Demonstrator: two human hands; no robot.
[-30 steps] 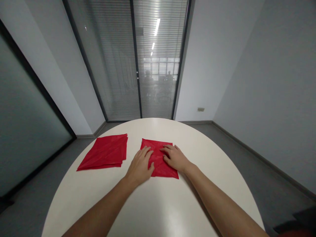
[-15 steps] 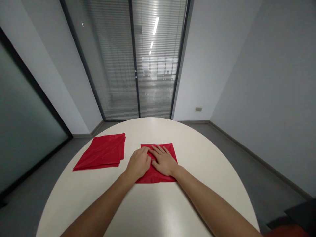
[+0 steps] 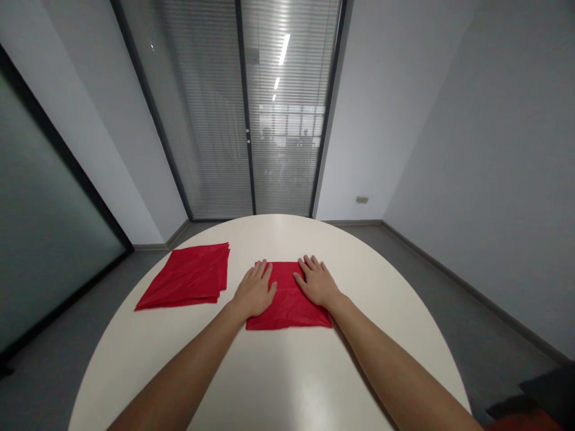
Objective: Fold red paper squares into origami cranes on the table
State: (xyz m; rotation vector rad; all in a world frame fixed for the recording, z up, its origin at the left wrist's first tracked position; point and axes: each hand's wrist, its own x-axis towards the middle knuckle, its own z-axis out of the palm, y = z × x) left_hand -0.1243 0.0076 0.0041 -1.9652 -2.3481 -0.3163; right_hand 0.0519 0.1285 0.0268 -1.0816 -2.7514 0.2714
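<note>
A folded red cloth (image 3: 287, 308) lies flat in front of me, with faint creases across it. My left hand (image 3: 254, 290) rests palm down over its left side, fingers stretched out and pointing away from me. On the right side, my right hand (image 3: 318, 281) lies flat too, its fingers spread near the far right corner. Both palms hide parts of the cloth's side edges. Neither hand grips anything.
A stack of folded red cloths (image 3: 188, 275) lies to the left on the round white table (image 3: 278, 377). Beyond the table's far edge stands a glass partition with blinds (image 3: 283, 167). A dark object (image 3: 550, 392) shows at the lower right.
My right hand has slid right across the cloth to its right side. My left hand has uncurled and now lies flat. The cloth stack has not been moved.
</note>
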